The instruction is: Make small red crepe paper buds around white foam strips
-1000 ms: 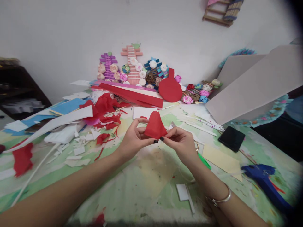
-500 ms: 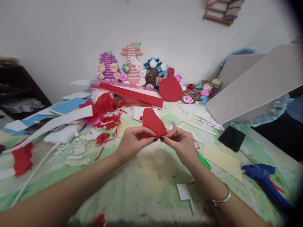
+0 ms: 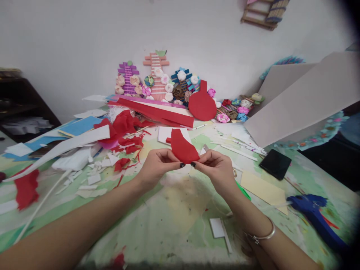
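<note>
left hand (image 3: 155,166): thumb and fingers pinching the lower left edge of the red paper (image 3: 183,147) | right hand (image 3: 218,168): fingertips pinched on its lower right corner | red paper: frame centre, between both hands | glue gun (image 3: 315,218): lower right | red cutout (image 3: 202,106): upper centre

A glue gun (image 3: 313,214) lay near a yellow card (image 3: 264,190); a frame (image 3: 276,15) hung on the wall (image 3: 84,45), and a shelf (image 3: 39,101) stood at far left.
</note>
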Available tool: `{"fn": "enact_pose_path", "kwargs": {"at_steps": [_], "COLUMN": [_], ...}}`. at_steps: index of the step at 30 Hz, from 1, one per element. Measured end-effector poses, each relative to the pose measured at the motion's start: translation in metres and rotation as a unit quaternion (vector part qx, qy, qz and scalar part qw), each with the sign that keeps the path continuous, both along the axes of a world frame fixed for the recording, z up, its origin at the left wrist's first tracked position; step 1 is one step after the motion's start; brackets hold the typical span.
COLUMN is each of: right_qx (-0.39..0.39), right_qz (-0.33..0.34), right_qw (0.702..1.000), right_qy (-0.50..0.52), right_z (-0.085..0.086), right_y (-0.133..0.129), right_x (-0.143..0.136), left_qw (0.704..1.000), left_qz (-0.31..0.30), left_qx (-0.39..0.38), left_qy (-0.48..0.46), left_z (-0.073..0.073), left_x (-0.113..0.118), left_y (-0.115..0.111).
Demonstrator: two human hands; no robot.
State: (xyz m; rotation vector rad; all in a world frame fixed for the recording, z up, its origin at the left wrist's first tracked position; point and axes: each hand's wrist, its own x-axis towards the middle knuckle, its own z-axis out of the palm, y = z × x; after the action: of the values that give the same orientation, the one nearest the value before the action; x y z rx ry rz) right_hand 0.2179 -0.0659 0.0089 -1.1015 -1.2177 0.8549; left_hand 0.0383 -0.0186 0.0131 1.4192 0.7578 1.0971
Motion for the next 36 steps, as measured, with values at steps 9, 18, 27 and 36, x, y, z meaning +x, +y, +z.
{"fn": "enact_pose_path", "kwargs": {"at_steps": [9, 18, 27, 36], "right_qx": [-0.006, -0.022, -0.048, -0.046], "right_qz": [-0.016, -0.013, -0.018, -0.002], "right_qw": [1.0, 1.0, 0.998, 0.997], "right_qy": [-0.008, 0.003, 0.028, 0.063], "right_z": [0.003, 0.004, 0.003, 0.0], "right_y": [0.0, 0.003, 0.004, 0.007], "right_x": [0.0, 0.005, 0.01, 0.013], "left_qw": [0.997, 0.992, 0.993, 0.988], "left_qz": [-0.011, -0.008, 0.018, -0.018], "left_qx": [-0.058, -0.123, -0.112, -0.135], "left_qy": [-0.041, -0.038, -0.023, -0.074], "left_z": [-0.006, 0.004, 0.004, 0.006], "left_x": [-0.001, -0.002, -0.003, -0.004], "left_y": [0.004, 0.003, 0.006, 0.006]}}
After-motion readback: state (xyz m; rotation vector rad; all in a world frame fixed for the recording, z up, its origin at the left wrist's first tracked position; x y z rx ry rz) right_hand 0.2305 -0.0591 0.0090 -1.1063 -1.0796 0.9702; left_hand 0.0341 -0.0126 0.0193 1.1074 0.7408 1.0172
